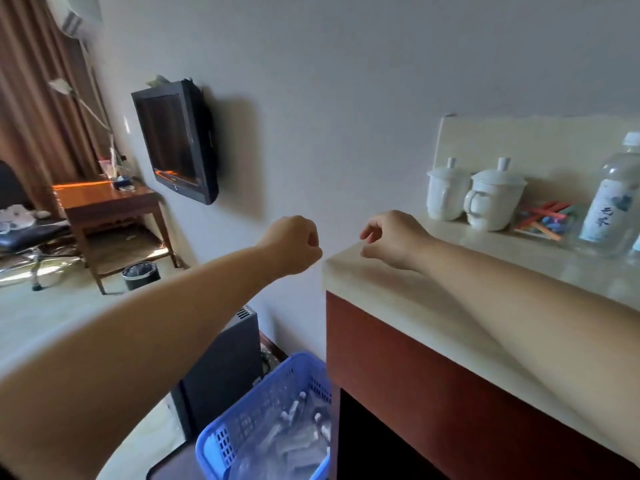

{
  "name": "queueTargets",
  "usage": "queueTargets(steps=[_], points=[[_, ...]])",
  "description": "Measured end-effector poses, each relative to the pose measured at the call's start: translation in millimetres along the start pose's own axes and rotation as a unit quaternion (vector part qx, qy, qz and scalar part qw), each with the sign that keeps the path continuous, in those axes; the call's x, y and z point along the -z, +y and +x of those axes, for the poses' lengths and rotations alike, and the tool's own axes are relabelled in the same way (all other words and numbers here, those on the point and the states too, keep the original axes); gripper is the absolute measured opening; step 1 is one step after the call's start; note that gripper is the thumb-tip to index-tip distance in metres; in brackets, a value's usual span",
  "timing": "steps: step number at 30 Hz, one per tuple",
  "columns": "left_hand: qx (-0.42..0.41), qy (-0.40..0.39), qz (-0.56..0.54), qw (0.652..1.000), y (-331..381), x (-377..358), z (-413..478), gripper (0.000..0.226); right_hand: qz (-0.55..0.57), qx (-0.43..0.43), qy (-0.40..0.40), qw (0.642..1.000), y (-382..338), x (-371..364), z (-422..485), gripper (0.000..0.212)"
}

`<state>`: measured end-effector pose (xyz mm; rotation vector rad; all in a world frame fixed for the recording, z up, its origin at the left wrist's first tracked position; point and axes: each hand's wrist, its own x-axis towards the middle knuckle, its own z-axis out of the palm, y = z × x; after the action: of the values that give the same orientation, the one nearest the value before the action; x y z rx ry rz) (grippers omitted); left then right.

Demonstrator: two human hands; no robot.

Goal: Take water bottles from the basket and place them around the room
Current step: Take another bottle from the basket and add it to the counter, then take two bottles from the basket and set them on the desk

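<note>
Both hands hold nothing. The left hand (294,242) is balled in a fist just off the counter's (363,278) left corner, and the right hand (391,237) hangs loosely curled over that corner. One water bottle (613,202) stands at the counter's far right; more lie in the blue basket (225,445) below its left end. The next pick looks easiest with the left hand going straight down, clear of the overhanging edge. Open floor lies left of the counter.

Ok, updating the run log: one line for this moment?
left hand: fist, empty | right hand: loosely curled, empty | water bottle: upright on counter | basket: stocked
</note>
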<state>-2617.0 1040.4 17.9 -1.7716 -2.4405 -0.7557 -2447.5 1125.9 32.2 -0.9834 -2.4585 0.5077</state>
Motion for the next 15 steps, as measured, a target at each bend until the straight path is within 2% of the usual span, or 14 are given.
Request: queueTargets(steps=[5,7,10,15], points=[[0.012,-0.041,0.062,0.997,-95.7,24.4,-18.2,0.004,0.025,0.016,-0.036,0.999,-85.5,-83.8,28.1,0.022],[0.028,-0.056,0.068,0.996,-133.3,30.9,-30.0,0.008,0.031,0.019,-0.051,0.998,-107.3,-113.9,34.2,0.023],[0.058,-0.086,0.059,0.993,-183.1,30.4,-48.9,0.013,0.042,-0.001,-0.069,0.997,-124.8,-155.5,41.3,0.025],[0.088,-0.147,0.068,0.983,-250.2,5.1,-75.3,0.021,0.008,-0.057,-0.151,0.987,-123.8,-221.8,46.6,0.026]])
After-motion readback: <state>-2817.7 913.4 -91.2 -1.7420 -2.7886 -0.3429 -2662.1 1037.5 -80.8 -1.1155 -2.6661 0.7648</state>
